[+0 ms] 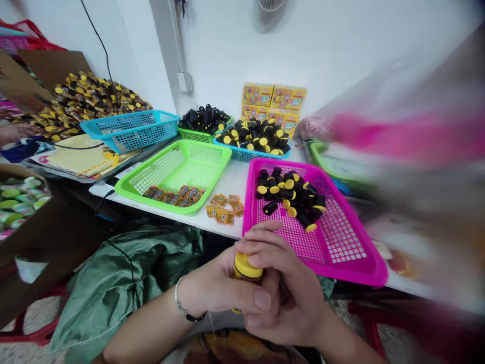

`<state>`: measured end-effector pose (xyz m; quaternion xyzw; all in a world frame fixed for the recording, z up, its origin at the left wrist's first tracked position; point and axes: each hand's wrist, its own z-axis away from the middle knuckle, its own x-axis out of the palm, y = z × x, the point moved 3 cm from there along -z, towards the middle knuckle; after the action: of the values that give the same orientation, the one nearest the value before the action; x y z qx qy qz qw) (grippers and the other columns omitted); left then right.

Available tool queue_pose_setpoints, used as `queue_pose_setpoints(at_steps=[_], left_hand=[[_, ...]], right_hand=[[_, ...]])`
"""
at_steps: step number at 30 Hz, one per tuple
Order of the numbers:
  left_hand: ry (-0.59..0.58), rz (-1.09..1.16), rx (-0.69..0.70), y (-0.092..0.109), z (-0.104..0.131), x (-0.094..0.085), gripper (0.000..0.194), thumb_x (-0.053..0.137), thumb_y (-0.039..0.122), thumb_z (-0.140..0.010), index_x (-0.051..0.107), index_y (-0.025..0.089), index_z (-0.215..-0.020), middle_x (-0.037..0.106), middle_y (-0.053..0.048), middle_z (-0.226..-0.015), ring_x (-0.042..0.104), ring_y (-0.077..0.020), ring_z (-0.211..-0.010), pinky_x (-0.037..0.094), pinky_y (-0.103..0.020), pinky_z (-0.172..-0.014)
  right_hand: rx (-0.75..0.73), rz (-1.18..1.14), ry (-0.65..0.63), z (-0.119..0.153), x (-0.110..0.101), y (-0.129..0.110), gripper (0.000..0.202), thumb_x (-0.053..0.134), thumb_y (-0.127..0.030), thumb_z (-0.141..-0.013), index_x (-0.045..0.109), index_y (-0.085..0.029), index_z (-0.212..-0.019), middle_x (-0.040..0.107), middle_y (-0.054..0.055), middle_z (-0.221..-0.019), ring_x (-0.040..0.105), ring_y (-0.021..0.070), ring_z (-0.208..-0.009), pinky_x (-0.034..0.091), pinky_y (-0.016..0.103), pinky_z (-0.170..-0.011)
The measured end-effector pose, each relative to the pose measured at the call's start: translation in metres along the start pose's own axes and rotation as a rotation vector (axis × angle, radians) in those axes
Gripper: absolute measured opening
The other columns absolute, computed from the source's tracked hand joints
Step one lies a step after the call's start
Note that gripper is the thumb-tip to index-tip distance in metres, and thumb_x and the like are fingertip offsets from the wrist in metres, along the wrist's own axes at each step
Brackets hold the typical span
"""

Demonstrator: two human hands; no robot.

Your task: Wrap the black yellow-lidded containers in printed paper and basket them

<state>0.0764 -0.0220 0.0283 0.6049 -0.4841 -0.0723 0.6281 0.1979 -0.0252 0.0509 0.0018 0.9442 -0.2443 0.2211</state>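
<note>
A: Why both hands?
B: The left hand point(215, 290) and right hand point(303, 306) wrap together around a yellow-capped canister point(248, 266), likely steadying it, on the near side of the pink basket point(356, 275).
A: And that basket's place?
B: Probably easy reach, on the desk point(238, 174).
A: Counts?
B: One canister held, one pink basket, two blue baskets point(131, 132) point(242, 151); the black canisters point(286, 194) overlap too much.

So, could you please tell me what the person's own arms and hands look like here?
The left hand and right hand are ungloved, and no sleeve shows on either forearm. The left wrist wears a thin silvery bracelet with a dark section. No bracelet is visible on the right, nor any ring on the fingers.
</note>
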Motion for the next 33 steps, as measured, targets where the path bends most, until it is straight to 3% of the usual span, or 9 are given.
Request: queue_pose_setpoints(at_steps=[7,12,15,17,21,24,27,30,33], left_hand=[[0.378,-0.451,0.059,0.016,0.005,0.007,0.094,0.063,-0.001,-0.077,0.013,0.031,-0.15,0.045,0.01,-0.07,0.043,-0.0072,-0.058,0.035,-0.016,-0.054],[0.167,-0.308,0.075,0.011,0.002,0.009,0.091,0.069,0.009,-0.082,0.012,0.032,-0.149,0.048,0.009,-0.073,0.046,-0.0071,-0.056,0.037,-0.016,-0.052],[0.078,-0.302,0.115,0.008,-0.001,0.002,0.092,0.078,0.017,-0.077,0.021,0.034,-0.147,0.057,0.002,-0.098,0.062,-0.0127,-0.08,0.051,-0.024,-0.071],[0.037,-0.357,0.139,0.008,-0.003,-0.001,0.092,0.077,0.017,-0.078,0.02,0.034,-0.148,0.058,0.002,-0.097,0.063,-0.0149,-0.09,0.053,-0.029,-0.084],[0.073,-0.455,0.151,0.011,-0.003,0.002,0.098,0.078,0.014,-0.078,0.014,0.034,-0.149,0.06,0.004,-0.093,0.065,-0.0161,-0.097,0.051,-0.033,-0.096],[0.222,-0.468,0.197,0.02,0.006,0.007,0.087,0.081,0.013,-0.077,0.027,0.037,-0.141,0.061,0.003,-0.104,0.066,-0.013,-0.094,0.053,-0.025,-0.086],[0.416,-0.769,0.26,0.045,0.02,0.004,0.047,0.083,0.016,-0.077,0.057,0.027,-0.114,0.066,0.0,-0.103,0.066,-0.013,-0.092,0.052,-0.023,-0.082],[0.574,-1.178,0.198,0.091,0.031,-0.019,0.015,0.077,0.03,-0.086,0.068,0.02,-0.095,0.074,-0.004,-0.103,0.07,-0.0177,-0.098,0.053,-0.028,-0.089],[0.706,-1.575,-0.18,0.144,0.031,-0.072,0.027,0.07,0.044,-0.089,0.07,0.019,-0.098,0.077,-0.004,-0.108,0.073,-0.0198,-0.094,0.056,-0.029,-0.084]], right_hand=[[-0.245,0.503,-0.085,0.009,-0.012,-0.006,0.027,0.062,-0.014,-0.096,0.065,-0.012,-0.122,0.071,0.008,-0.111,0.056,0.0228,-0.119,0.031,0.052,-0.124],[-0.228,0.354,-0.037,0.007,-0.013,-0.002,0.02,0.052,-0.025,-0.103,0.066,-0.013,-0.112,0.072,0.007,-0.109,0.06,0.0202,-0.116,0.04,0.043,-0.121],[-0.184,0.28,-0.022,0.006,-0.011,-0.004,0.019,0.057,-0.031,-0.101,0.064,-0.018,-0.112,0.074,0.004,-0.105,0.064,0.0202,-0.111,0.046,0.039,-0.118],[-0.16,0.308,-0.004,0.006,-0.012,-0.006,0.019,0.06,-0.032,-0.099,0.064,-0.02,-0.113,0.074,0.004,-0.103,0.065,0.0212,-0.11,0.048,0.039,-0.115],[-0.171,0.384,-0.019,0.005,-0.015,-0.01,0.016,0.057,-0.026,-0.099,0.065,-0.02,-0.112,0.073,0.005,-0.097,0.065,0.0227,-0.108,0.049,0.041,-0.114],[-0.212,0.386,-0.032,0.005,-0.014,-0.009,0.017,0.058,-0.021,-0.097,0.065,-0.017,-0.113,0.069,0.006,-0.102,0.061,0.0239,-0.113,0.047,0.043,-0.116],[-0.14,0.422,-0.033,0.005,-0.015,-0.002,0.033,0.065,-0.007,-0.087,0.063,-0.02,-0.118,0.062,0.006,-0.118,0.056,0.0243,-0.123,0.05,0.042,-0.112],[-0.019,0.499,0.03,0.006,-0.028,0.005,0.042,0.069,-0.007,-0.084,0.06,-0.027,-0.12,0.055,0.008,-0.132,0.057,0.0259,-0.126,0.054,0.043,-0.103],[0.043,0.592,0.043,0.005,-0.055,0.015,0.039,0.07,-0.015,-0.087,0.06,-0.026,-0.123,0.059,0.011,-0.129,0.062,0.0284,-0.119,0.055,0.047,-0.099]])
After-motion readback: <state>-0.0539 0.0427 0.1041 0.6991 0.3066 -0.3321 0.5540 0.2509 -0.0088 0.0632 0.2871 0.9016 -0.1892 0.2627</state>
